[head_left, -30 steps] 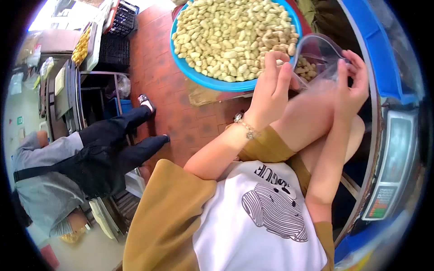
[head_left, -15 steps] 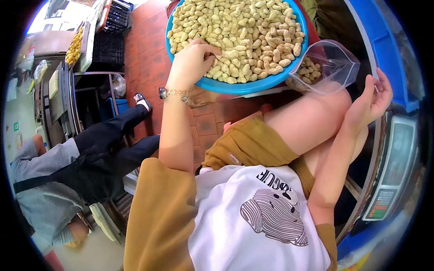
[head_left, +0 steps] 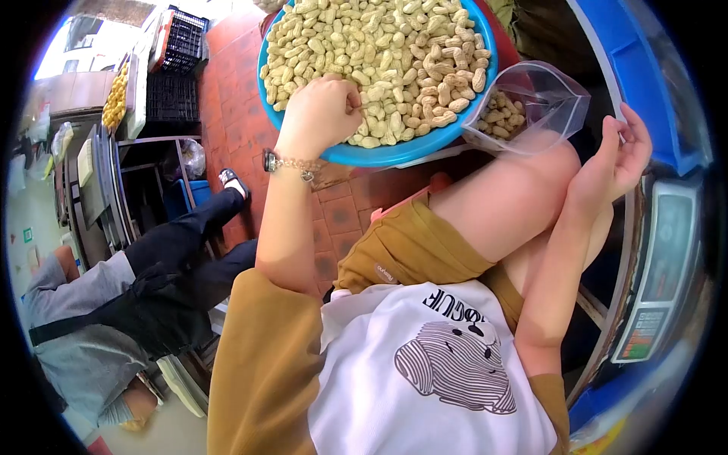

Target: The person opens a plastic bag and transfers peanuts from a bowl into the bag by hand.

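Observation:
Unshelled peanuts (head_left: 394, 64) fill a round blue basin (head_left: 387, 155) at the top. My left hand (head_left: 320, 114), a watch and bracelet on its wrist, reaches over the near left rim with curled fingers against the peanuts; its fingertips are partly hidden. A clear plastic bag (head_left: 550, 106) stands with its mouth open beside the basin, against my knee, with several peanuts (head_left: 500, 115) in it. Right of the bag, my right hand (head_left: 626, 148) is raised with bent fingers close together around something small and pale that I cannot make out.
At the right are a blue tray (head_left: 660, 98) and a scale with a display (head_left: 667, 250). Another person (head_left: 114, 318) in dark trousers bends over at the left, near shelving and black crates (head_left: 174, 95). Red floor tiles (head_left: 235, 98) lie between.
My left hand has moved from beside the bag leftward into the peanuts. My right hand has come away from the bag's edge, to the right. The bag now stands wider open.

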A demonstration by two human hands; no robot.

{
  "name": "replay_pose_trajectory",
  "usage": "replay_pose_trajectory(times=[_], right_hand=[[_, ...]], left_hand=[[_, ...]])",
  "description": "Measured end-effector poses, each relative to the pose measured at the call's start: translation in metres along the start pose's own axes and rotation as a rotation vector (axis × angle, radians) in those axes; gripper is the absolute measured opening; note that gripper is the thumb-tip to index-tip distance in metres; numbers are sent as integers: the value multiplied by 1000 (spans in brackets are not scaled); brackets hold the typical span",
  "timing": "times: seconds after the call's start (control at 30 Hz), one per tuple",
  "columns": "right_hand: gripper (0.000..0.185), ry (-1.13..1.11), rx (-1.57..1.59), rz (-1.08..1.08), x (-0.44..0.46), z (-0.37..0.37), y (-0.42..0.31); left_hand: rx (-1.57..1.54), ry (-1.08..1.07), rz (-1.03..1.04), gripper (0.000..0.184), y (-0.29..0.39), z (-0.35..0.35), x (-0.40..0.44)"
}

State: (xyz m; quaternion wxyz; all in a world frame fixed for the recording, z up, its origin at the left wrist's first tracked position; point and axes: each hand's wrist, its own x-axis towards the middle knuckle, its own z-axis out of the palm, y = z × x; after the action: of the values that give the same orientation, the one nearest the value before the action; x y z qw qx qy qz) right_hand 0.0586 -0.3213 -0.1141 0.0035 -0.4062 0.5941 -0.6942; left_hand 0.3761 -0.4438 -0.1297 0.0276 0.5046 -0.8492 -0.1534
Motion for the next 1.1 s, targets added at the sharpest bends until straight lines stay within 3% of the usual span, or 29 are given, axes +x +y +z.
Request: replay_pose_trajectory(times=[0.2, 0.4, 0.5, 0.6, 0.67, 0.73, 0.77, 0.87, 0.9, 1.0, 1.1], right_hand=[[24, -6, -6, 8, -1, -2, 4], [21, -44, -128, -175, -5, 7, -7], [20, -67, -230, -356, -11, 10, -21], [23, -179, -310, -539, -23, 10, -41], [25, -371, -103, -436, -35, 31, -68], [28, -579, 208, -102, -53, 58, -85], [29, -669, 306, 105, -60, 68, -93], [31, -686, 536, 386, -67, 92, -102], [34, -756, 540, 379, -63, 91, -104], [21, -689, 635, 401, -65, 96, -104], [23, -811, 741, 507, -59, 90, -100]], left_hand=[[36, 63, 84, 7, 1, 3, -3], [184, 66, 41, 12, 11, 2, -6], [-61, 228, 107, 9, 2, 3, -11], [-236, 404, 31, 11, 9, -17, -30], [-568, 433, -13, 12, 27, -31, -42], [-1023, 365, -119, 14, 43, -38, -55], [-1087, 364, -60, 17, 49, -41, -60], [-1437, 273, 1, 16, 72, -56, -69], [-1478, 253, 71, 18, 73, -55, -70], [-1680, 134, 24, 20, 77, -55, -71], [-1835, 14, 22, 23, 65, -45, -74]])
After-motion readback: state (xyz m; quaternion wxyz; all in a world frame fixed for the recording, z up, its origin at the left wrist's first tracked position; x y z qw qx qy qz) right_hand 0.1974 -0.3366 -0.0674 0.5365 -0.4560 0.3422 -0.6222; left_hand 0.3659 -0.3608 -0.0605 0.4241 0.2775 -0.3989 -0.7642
